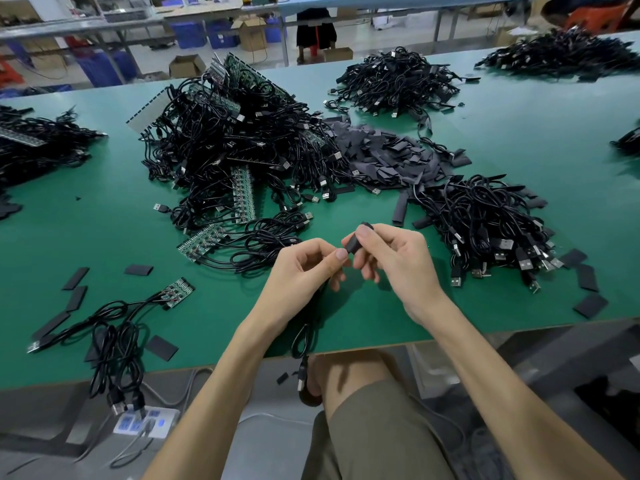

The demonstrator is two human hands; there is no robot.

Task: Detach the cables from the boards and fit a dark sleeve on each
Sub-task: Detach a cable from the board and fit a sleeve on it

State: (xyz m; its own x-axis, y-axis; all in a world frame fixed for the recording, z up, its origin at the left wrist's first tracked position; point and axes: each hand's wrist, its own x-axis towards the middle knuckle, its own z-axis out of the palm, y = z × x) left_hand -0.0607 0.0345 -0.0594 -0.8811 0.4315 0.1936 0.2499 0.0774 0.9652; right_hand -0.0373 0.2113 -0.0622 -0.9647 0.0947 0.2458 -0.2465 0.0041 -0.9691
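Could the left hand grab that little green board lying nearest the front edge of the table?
Probably yes. The board lies in the open, left of the left hand, with only bare table between. But that hand pinches a cable, so it would have to let go first.

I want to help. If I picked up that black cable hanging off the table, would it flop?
Probably floppy: the cable droops in a loop below the left hand and over the table edge. Likely light, since a few fingers seem to hold it.
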